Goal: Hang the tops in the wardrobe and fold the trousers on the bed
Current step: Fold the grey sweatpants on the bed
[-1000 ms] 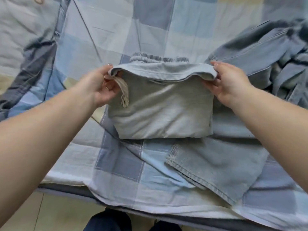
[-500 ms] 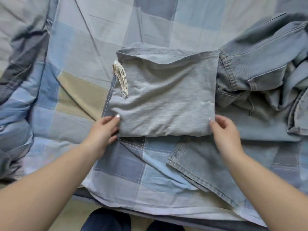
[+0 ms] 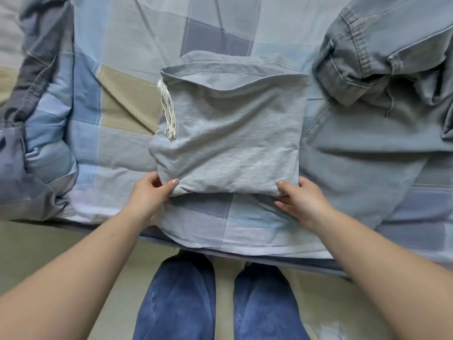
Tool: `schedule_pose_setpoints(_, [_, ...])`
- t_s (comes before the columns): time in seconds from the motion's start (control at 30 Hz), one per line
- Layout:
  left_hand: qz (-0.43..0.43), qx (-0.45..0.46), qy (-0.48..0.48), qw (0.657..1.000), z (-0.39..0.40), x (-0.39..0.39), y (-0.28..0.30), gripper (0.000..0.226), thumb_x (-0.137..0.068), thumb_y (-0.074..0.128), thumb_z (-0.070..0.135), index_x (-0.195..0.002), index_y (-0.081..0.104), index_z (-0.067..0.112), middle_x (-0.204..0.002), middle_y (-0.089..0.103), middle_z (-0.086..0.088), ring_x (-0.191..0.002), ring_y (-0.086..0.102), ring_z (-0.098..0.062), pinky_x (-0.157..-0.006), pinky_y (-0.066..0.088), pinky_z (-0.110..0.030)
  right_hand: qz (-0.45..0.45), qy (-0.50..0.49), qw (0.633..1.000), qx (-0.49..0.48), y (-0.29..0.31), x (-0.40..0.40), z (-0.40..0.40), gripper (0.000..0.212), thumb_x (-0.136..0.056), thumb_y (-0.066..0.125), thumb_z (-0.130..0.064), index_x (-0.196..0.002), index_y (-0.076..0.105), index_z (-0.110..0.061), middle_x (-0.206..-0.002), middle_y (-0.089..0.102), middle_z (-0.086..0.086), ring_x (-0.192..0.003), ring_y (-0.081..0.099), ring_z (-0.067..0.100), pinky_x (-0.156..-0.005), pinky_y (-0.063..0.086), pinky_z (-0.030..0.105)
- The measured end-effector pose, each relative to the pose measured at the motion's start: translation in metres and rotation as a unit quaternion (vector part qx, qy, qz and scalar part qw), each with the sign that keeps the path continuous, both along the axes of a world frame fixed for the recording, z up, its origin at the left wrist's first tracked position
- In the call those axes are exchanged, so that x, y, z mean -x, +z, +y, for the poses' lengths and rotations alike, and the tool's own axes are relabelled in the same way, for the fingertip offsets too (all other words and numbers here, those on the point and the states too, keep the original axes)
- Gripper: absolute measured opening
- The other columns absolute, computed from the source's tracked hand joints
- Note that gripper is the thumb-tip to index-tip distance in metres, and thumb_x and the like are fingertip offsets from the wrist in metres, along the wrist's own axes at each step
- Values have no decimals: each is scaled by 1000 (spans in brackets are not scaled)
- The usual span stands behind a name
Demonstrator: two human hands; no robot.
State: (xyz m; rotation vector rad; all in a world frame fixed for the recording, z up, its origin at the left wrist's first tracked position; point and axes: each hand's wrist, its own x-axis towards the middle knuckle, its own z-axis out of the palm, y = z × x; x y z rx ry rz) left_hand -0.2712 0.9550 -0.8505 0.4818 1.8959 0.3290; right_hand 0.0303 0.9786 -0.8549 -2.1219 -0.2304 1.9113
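Folded grey jersey trousers [image 3: 228, 136] lie as a square bundle on the bed, a cream drawstring tassel [image 3: 168, 114] hanging at the left side. My left hand [image 3: 152, 195] grips the bundle's near left corner, thumb on top and fingers underneath. At the near right corner my right hand [image 3: 301, 200] holds the fabric the same way. A heap of light blue denim garments [image 3: 382, 69] lies just right of the bundle; what each piece is cannot be told.
The bed carries a blue, grey and beige checked cover [image 3: 117, 99], rumpled in a thick roll at the left [image 3: 41, 123]. The bed's near edge [image 3: 245, 251] runs just below my hands. My legs in blue jeans [image 3: 181, 298] stand on a pale floor.
My hands let go of the bundle's far edge, came down to its near corners and took hold there. The bundle and the camera view have shifted left, away from the denim.
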Motion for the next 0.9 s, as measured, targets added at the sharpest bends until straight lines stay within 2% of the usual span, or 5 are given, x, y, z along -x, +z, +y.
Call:
schedule_pose_setpoints(0.27, [13, 99, -31, 994, -121, 15, 17, 12, -89, 65, 17, -100, 65, 11, -85, 66, -1, -70, 53, -13, -63, 43, -27, 6, 38, 994, 101, 4, 13, -108, 19, -89, 64, -19, -107, 58, -16, -112, 65, 5, -100, 65, 20, -59, 52, 20])
schedule_pose_setpoints(0.43, [19, 91, -10, 996, -136, 13, 13, 17, -88, 66, 18, -104, 64, 12, -94, 67, -1, -82, 58, -17, -75, 46, -31, -34, 90, 993, 74, 8, 14, -117, 18, -90, 64, -20, -104, 56, -13, -111, 63, 7, -101, 63, 22, -68, 57, 29])
schedule_pose_setpoints(0.57, [108, 16, -7, 994, -118, 16, 16, 30, -84, 71, 24, -106, 59, 10, -102, 63, -2, -93, 59, -17, -82, 45, -30, -209, 326, 922, -5, 16, 8, -97, 24, -88, 62, -37, -95, 56, -15, -94, 62, 2, -91, 60, 24, -75, 48, 36])
schedule_pose_setpoints(0.63, [152, -53, 11, 987, -100, 20, 21, 31, -85, 69, 26, -111, 55, 16, -107, 59, -2, -96, 56, -14, -85, 44, -28, -274, 301, 908, -101, 26, 11, -79, 20, -88, 61, -36, -92, 55, -17, -86, 61, -3, -83, 57, 19, -69, 40, 32])
schedule_pose_setpoints(0.9, [195, -214, -289, 913, 9, 17, 28, 51, -89, 62, 19, -137, 47, 24, -92, 57, 6, -81, 52, -12, -79, 42, -27, -187, 439, 833, -282, 33, 70, 18, 47, -90, 57, -23, -134, 43, -31, -79, 59, -10, -84, 57, 16, -73, 39, 26])
